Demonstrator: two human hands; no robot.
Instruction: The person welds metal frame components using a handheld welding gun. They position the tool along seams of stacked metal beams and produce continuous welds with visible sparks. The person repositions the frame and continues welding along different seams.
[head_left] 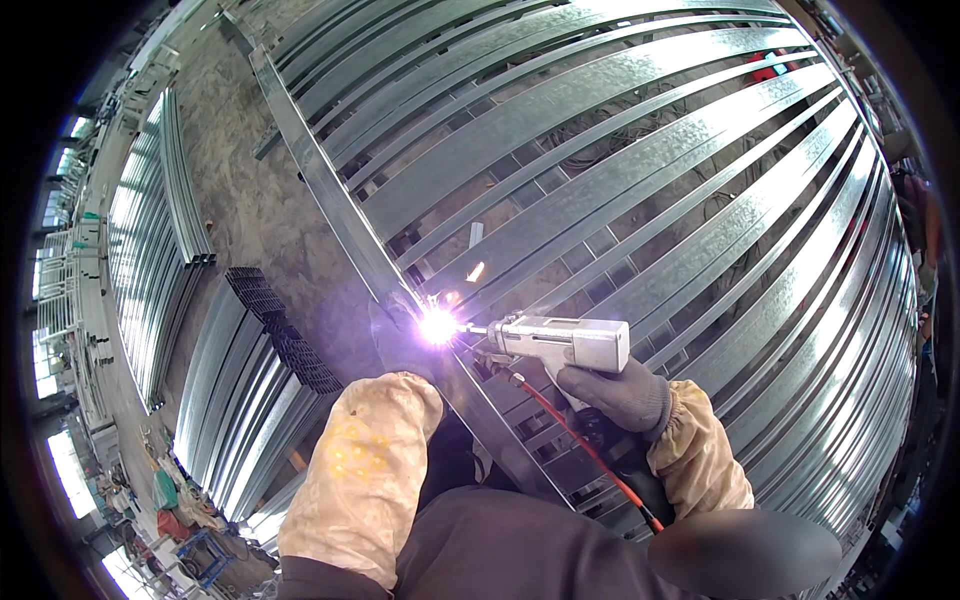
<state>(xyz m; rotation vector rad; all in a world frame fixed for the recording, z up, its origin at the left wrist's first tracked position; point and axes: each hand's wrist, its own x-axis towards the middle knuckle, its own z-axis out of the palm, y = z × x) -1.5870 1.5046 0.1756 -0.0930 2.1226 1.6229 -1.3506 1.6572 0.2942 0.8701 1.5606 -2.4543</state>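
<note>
My right hand (622,395), in a grey glove, is closed around the grip of a silver handheld welding gun (565,340). The nozzle points left at a dazzling white-violet weld spot (438,325) on a long galvanized steel tube (490,415). An orange-red hose (570,430) runs from beneath the gun toward my lap. My left forearm, in a tan protective sleeve (360,465), reaches up to just left of the glow. Dark shadow, glare and the sleeve hide the left hand's fingers, so its grip does not show.
Parallel galvanized bars (600,190) fan out beyond and to the right of the tube, forming a wide frame. Stacked steel profiles (225,390) and a further bundle (150,250) lie on the floor (240,170) at left. A red object (768,67) sits at the far right.
</note>
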